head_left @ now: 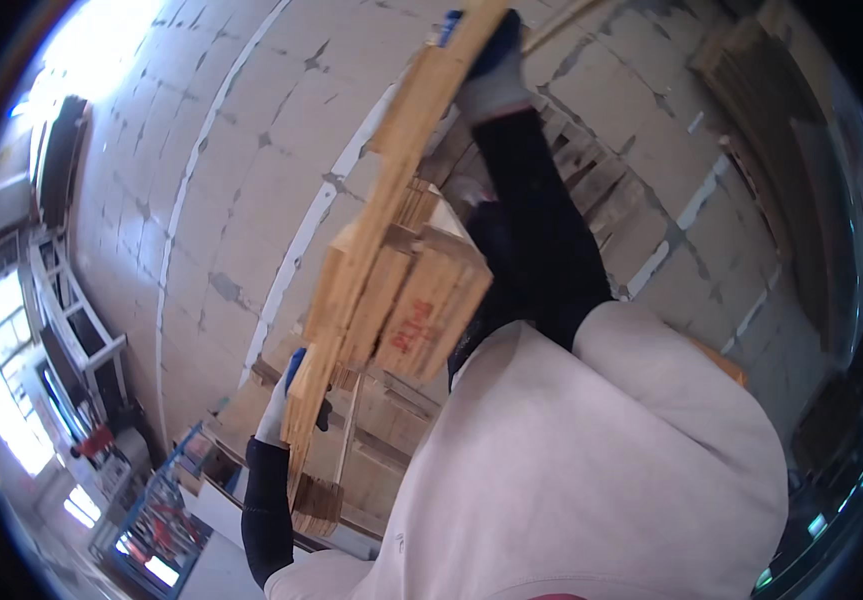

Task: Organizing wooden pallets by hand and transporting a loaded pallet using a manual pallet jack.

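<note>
Closest to the camera, in the head view, is the wearer's pale pinkish shirt [571,470], filling the lower right, with black sleeves on both forearms. Past it, a long board [392,190] of yellowish wood, its edge stepped in places, runs on a slant from the top of the view down to the lower left. The right hand [496,68], in a light glove with blue on it, grasps the board near its upper end. The left hand [279,408], gloved in the same colours, is closed around it near the lower end, with a dark part of the glove showing on the other side.

Behind the middle of the board stands a stack of wooden blocks [443,283] with a red marking; whether the two touch, I cannot tell. Slatted wood [601,185] lies on the floor [241,200] to the right of the right forearm. Light stripes and dark patches cross the floor. Dark stacked boards [776,160] curve along the right rim, while a white frame [103,356] and bright windows [1,330] line the left
</note>
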Available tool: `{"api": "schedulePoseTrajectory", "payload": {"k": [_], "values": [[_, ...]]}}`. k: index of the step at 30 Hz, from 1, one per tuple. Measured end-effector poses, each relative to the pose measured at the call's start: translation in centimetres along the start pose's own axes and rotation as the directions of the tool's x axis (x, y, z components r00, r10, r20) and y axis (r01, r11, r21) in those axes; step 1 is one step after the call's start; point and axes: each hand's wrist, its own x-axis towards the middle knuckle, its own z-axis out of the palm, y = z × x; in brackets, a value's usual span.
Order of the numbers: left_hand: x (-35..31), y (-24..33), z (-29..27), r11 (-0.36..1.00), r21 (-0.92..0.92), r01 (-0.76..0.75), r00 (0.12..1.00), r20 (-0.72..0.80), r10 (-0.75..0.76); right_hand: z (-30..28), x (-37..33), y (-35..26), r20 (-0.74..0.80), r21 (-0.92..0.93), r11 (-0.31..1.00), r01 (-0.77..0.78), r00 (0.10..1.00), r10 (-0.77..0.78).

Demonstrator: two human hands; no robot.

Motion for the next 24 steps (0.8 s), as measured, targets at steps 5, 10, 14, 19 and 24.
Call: {"api": "schedulePoseTrajectory", "payload": {"k": [5,10,14,19,24], "values": [[0.5,-0.9,-2.8,0.999,-0.001,-0.052,0.998,-0.04,0.052,5.9,-1.6,1.4,0.035,0.218,0.976,-0.003,0.999,-0.005],[0.8,-0.9,-3.3,0.995,-0.013,-0.1,0.995,-0.028,0.1,7.6,-3.7,-1.2,0.209,0.364,0.894,-0.261,0.958,0.195],[0.5,0.6,1.3,1.0,-0.016,-0.004,1.0,-0.021,0.004,-1.6,2.9,-1.2,0.368,0.24,0.97,0.05,0.92,-0.138],[1.4,-2.7,1.0,0.949,0.267,-0.169,0.969,-0.129,0.209,-2.6,0.8,-4.7,0.577,0.416,0.732,-0.54,0.779,0.247],[0.4,-0.6,3.8,0.961,0.218,-0.169,0.955,-0.206,0.215,-3.4,-1.3,-7.6,0.936,0.235,0.042,-0.971,0.238,0.258]]}}
